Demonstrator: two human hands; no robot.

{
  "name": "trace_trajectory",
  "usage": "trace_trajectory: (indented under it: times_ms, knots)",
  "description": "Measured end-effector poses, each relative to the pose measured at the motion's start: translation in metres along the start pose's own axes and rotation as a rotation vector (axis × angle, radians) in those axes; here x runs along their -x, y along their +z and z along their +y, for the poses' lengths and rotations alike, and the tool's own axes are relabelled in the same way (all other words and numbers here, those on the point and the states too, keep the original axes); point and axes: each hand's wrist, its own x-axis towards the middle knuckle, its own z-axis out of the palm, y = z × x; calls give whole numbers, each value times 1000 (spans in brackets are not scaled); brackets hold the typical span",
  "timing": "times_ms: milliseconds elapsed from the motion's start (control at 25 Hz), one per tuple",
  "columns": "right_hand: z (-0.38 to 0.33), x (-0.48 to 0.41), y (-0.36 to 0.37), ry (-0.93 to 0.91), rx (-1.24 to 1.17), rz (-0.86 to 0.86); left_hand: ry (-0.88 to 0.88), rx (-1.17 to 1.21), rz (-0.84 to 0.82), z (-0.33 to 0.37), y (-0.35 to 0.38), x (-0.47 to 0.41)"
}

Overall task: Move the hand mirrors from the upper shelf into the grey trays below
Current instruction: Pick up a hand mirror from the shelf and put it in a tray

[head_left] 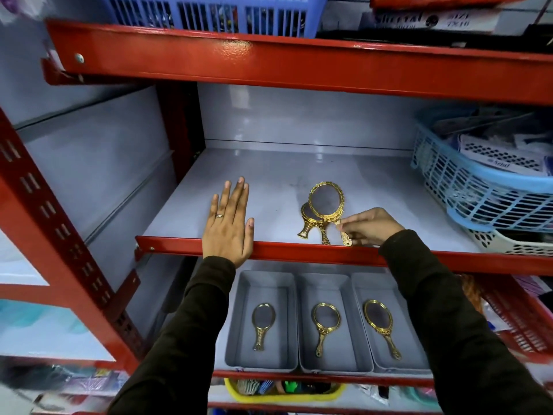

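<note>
Now | left hand point(229, 226) flat, released, on upper shelf point(269, 175) front edge | right hand point(369, 227) pinching top mirror point(327, 205) handle | grey trays point(236, 324) below: one mirror each

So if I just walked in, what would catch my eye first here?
Probably the gold hand mirrors in a small pile near the front of the grey shelf, where the right hand pinches one by its handle. The left hand lies flat on the shelf's red edge. Below, three grey trays sit side by side, each holding one gold mirror.
</note>
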Motion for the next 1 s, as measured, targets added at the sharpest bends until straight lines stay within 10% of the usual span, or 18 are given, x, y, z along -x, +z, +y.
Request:
trace_trajectory:
  times_ms: [600,1000]
  knots:
    - [87,84,-66,84,-229,-271,-30,-19,-43,2,2,3]
    - [233,75,-74,535,-212,-160,-35,-38,3,0,7,2]
